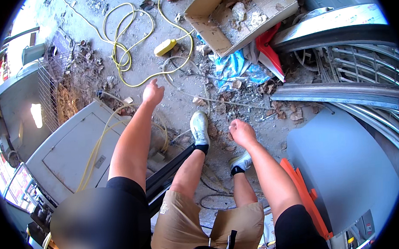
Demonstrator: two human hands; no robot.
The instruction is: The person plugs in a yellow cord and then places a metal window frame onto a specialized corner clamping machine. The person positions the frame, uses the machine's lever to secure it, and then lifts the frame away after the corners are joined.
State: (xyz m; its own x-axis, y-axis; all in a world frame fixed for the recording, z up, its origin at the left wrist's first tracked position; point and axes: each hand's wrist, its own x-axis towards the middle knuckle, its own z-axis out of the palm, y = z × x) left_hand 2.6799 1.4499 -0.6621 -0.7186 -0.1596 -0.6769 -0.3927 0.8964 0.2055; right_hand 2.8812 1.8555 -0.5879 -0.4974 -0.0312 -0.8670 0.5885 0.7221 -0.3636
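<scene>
reaching left hand (152, 93), fingers loosely curled, toward yellow cable (128, 51) at 11 o'clock; right hand (241, 132) is hanging fisted, empty; should be stepping carefully over rubble.

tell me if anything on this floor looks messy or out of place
Yes. The concrete floor is strewn with rubble and dry leaves. A yellow cable lies in loose tangled loops, and an open cardboard box holding debris sits tilted on crumpled blue plastic. Both hands, left and right, hold nothing.
</scene>
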